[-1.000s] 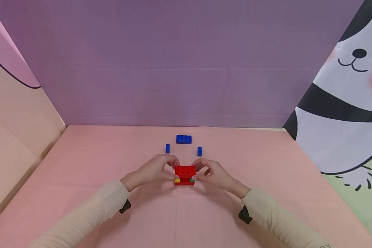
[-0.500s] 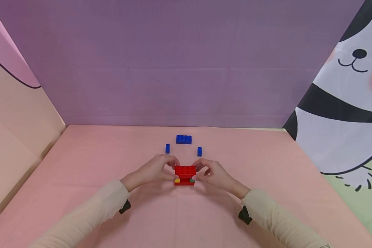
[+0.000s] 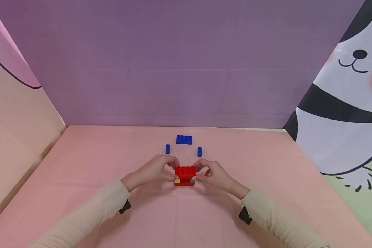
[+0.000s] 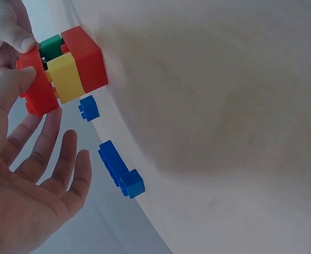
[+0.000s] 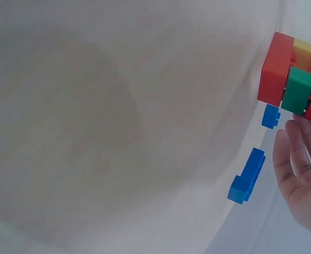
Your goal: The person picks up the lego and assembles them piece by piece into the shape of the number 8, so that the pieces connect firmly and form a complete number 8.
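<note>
Pinching the left end of the upper red brick [image 3: 185, 172], the left hand [image 3: 157, 168] has its thumb on the near side, its outer fingers loosely spread in the left wrist view. Just beyond that hand, a small blue brick [image 3: 167, 148] lies on the pink counter [image 3: 111, 148]. Next comes a yellow brick [image 3: 177, 181], standing on the left end of the lower red brick [image 3: 184, 184], which rests on the counter. The upper red brick sits across the middle, studs up, with a narrow gap showing studs between it and the yellow one. Farther back, roughly in line with the red bricks, lies a larger blue brick [image 3: 184, 139]. A green brick [image 3: 192, 180] stands on the lower red brick's right end. Behind it and slightly right is another small blue brick [image 3: 199, 152]. The right hand [image 3: 213, 175] pinches the upper red brick's right end, and a printed panda [image 3: 341, 100] shows at far right.
</note>
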`<state>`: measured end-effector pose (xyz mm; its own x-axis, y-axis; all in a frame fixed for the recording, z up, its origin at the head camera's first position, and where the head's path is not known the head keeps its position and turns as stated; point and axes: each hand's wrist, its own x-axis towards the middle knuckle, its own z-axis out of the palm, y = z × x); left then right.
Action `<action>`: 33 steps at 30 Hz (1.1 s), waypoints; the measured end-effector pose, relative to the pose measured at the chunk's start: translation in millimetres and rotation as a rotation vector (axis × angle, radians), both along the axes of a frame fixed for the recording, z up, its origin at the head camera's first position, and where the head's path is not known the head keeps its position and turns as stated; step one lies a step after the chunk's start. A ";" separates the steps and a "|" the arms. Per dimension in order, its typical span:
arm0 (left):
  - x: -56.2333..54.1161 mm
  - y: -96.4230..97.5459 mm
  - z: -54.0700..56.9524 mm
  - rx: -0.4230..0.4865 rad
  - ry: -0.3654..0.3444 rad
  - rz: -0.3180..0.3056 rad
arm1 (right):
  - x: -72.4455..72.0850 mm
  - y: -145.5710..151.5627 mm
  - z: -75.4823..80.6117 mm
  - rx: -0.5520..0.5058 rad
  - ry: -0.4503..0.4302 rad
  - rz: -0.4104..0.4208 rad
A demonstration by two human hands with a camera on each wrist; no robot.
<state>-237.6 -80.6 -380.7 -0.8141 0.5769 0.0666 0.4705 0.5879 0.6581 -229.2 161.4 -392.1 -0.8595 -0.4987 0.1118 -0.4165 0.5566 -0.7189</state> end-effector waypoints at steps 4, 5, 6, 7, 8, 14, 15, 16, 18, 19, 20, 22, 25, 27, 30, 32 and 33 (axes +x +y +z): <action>-0.4 0.2 -0.7 -0.005 0.001 0.000 | 0.2 -0.5 -1.1 -0.001 0.003 -0.001; -0.4 0.1 -0.7 -0.006 0.000 0.000 | 0.2 -0.6 -1.4 -0.001 0.003 -0.002; -0.4 0.1 -0.8 -0.006 -0.003 0.001 | 0.2 -0.7 -1.7 -0.001 0.003 -0.003; -0.3 0.0 -0.9 -0.007 -0.004 0.002 | 0.2 -0.8 -2.0 -0.002 0.003 -0.002; -0.3 0.0 -0.8 -0.006 -0.006 0.002 | 0.2 -0.9 -2.3 -0.003 0.004 -0.003; -0.4 0.1 0.1 0.000 -0.018 0.014 | 0.1 -0.9 -2.7 -0.008 0.007 0.000; -0.4 0.1 0.1 0.002 -0.018 0.014 | 0.1 -1.0 -2.8 -0.009 0.007 0.001; -0.5 0.2 -0.2 0.002 -0.017 0.015 | 0.1 -1.0 -2.9 -0.010 0.007 0.002; -0.5 0.1 -0.2 0.003 -0.018 0.017 | 0.0 -1.2 -3.3 -0.011 0.010 0.004; -0.6 0.2 -0.5 0.004 -0.018 0.017 | -0.1 -1.1 -3.5 -0.010 0.012 0.004; -0.5 0.4 -0.6 0.005 -0.018 0.017 | -0.2 -1.0 -3.8 -0.009 0.013 0.004; -0.7 0.5 -0.9 0.007 -0.019 0.019 | -0.7 -0.6 -4.4 -0.008 0.019 0.005; -0.7 0.6 -0.9 0.012 -0.019 0.017 | -1.2 -0.4 -4.7 0.000 0.024 0.003; -0.7 0.5 -0.8 0.013 -0.019 0.016 | -1.6 -0.8 -4.7 0.005 0.028 0.006; -0.7 0.5 -1.0 0.009 -0.020 0.016 | -1.7 -1.3 -4.1 0.012 0.030 0.004; -0.9 0.5 -1.3 0.005 -0.021 0.016 | -1.6 -1.5 -3.7 0.014 0.030 0.003; -0.9 0.4 -1.4 0.003 -0.018 0.013 | -1.6 -1.6 -3.4 0.014 0.029 0.002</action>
<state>-238.5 -80.1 -382.1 -0.8224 0.5664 0.0536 0.4510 0.5915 0.6683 -230.7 159.8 -395.5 -0.8549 -0.5024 0.1295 -0.4383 0.5658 -0.6984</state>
